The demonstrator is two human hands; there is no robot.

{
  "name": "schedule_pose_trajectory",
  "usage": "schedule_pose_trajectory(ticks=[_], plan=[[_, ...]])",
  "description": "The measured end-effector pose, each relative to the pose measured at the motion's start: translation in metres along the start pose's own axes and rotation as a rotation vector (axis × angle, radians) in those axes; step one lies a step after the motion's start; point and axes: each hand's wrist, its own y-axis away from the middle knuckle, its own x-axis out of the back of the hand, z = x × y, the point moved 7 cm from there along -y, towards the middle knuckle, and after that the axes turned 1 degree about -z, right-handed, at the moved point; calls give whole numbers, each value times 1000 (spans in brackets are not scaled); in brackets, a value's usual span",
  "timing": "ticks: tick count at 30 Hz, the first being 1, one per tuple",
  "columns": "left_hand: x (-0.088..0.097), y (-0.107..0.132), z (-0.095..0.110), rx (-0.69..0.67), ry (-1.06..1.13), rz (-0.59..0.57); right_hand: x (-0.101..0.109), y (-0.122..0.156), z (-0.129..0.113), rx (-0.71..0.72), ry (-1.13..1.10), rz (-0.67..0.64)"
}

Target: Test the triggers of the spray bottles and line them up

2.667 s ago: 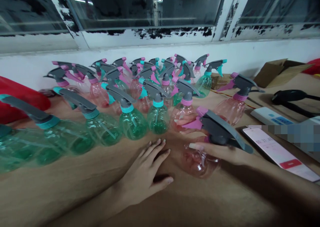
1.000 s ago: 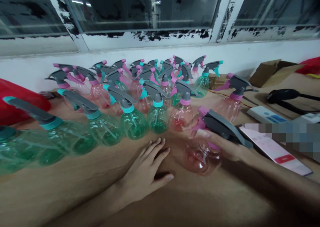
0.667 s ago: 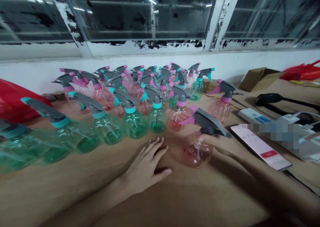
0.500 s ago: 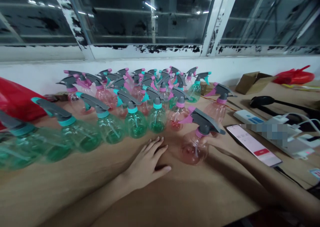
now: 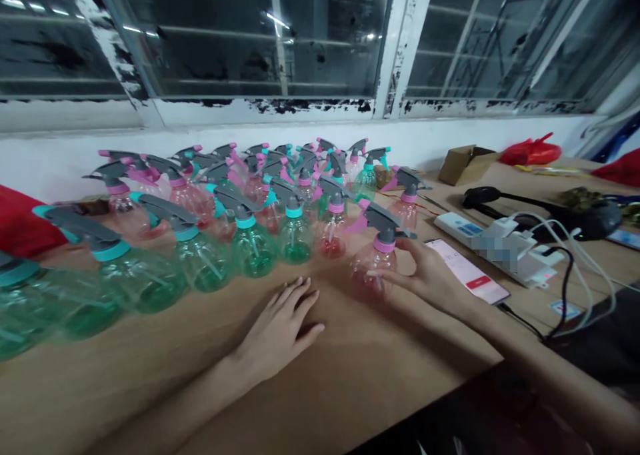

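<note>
My right hand [image 5: 420, 271] is closed round the right side of a pink spray bottle [image 5: 367, 268] with a grey and pink trigger head. The bottle stands nearly upright over the table [image 5: 350, 375], at the right end of the front row; whether its base touches is unclear. Palm down, my left hand [image 5: 280, 325] lies on the table with its fingers stretched out and holds nothing. Just beyond its fingertips stand a green spray bottle [image 5: 295, 238] and a pink-collared spray bottle [image 5: 333, 231]. More green bottles [image 5: 207, 258] run along to the left.
Several more pink and green spray bottles crowd behind, towards the wall. On the right lie a phone [image 5: 467, 271], a power strip [image 5: 495, 248] with cables, a black stand-like object [image 5: 525, 208], an open cardboard box [image 5: 465, 165] and a red bag [image 5: 530, 149]. Red plastic [image 5: 25, 225] lies far left.
The view has turned to the right, so things appear further left. My right hand's fingers now show in front of the pink bottle, which sits closer to the row. My left hand stays flat.
</note>
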Motion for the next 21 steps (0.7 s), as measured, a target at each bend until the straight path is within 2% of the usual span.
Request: schedule_pose_trajectory(ticks=[4,9,14,21], plan=[[-2,-4,8,-29,-10,-6,10,-18,33,-37,7,1],[-10,-20,24,-71,6,-11,7,-51,55,-24,26,-9],[-17,-36,35,-95,56,-8,-5,-78,63,-39,65,22],[-19,-47,38,-115,90,-12,-11,-94,58,-57,108,20]])
